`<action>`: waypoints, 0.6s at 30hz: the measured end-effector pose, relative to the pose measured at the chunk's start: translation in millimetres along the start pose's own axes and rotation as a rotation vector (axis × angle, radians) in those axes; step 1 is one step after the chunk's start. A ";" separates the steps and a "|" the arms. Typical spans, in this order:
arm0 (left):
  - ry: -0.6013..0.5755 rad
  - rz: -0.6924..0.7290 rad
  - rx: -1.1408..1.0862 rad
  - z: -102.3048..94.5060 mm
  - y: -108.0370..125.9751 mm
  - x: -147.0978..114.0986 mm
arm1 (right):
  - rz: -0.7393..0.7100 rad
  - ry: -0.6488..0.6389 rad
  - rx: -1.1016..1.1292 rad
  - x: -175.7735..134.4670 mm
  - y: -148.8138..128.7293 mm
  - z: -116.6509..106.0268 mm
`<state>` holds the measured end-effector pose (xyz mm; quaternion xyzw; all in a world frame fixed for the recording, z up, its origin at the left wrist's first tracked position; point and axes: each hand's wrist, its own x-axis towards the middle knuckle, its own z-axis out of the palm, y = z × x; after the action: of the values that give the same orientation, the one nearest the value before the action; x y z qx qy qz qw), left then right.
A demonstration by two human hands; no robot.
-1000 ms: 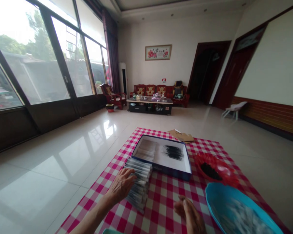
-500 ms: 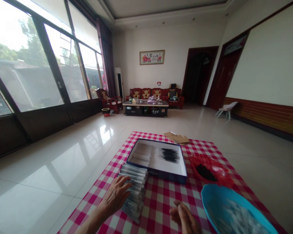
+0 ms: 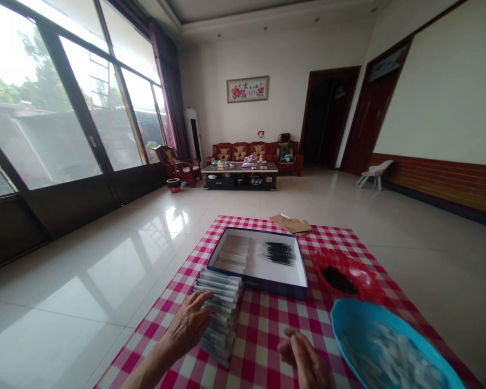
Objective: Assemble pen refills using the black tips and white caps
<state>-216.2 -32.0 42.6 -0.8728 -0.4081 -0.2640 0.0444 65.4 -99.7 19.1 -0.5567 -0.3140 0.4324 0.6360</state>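
Note:
My left hand (image 3: pixel 189 321) lies over the left side of a row of clear pen barrels (image 3: pixel 222 302), its fingers spread and holding nothing. The barrels lie side by side on the checkered cloth, some with dark ends. My right hand (image 3: pixel 303 356) hovers over the cloth to the right of them, thumb pressed against curled fingers; whatever may be in the pinch is hidden. Behind the row is a shallow blue box (image 3: pixel 275 291) with a white inside. It holds thin clear tubes (image 3: pixel 230 253) at left and thin black pieces (image 3: pixel 281 253) at right.
Right of my right hand stands a blue basin (image 3: pixel 337 329) with translucent small parts. Behind it is a red dish (image 3: pixel 370 282) holding black pieces. Brown cardboard (image 3: pixel 290 223) lies at the far edge of the pink-and-white tablecloth (image 3: pixel 263 329). A coffee table (image 3: pixel 240 172) and sofa stand farther off.
The view has shifted slightly, so the table things appear a little higher. Both hands keep nearly the same pose and place, the left over the barrels and the right pinched.

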 end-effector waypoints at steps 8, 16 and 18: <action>-0.056 0.018 -0.002 -16.7 -9.6 13.8 | 0.011 -0.026 -0.027 -1.4 -4.3 -0.9; -0.120 0.012 -0.011 -11.8 2.1 8.5 | 0.015 -0.038 -0.017 -0.5 -2.3 -1.3; -0.095 0.009 -0.006 -11.9 0.6 13.0 | 0.014 -0.041 -0.012 0.3 0.1 -1.7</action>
<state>-214.0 -26.9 59.3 -0.8864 -0.4049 -0.2231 0.0236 67.0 -100.2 18.7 -0.5538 -0.3256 0.4464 0.6229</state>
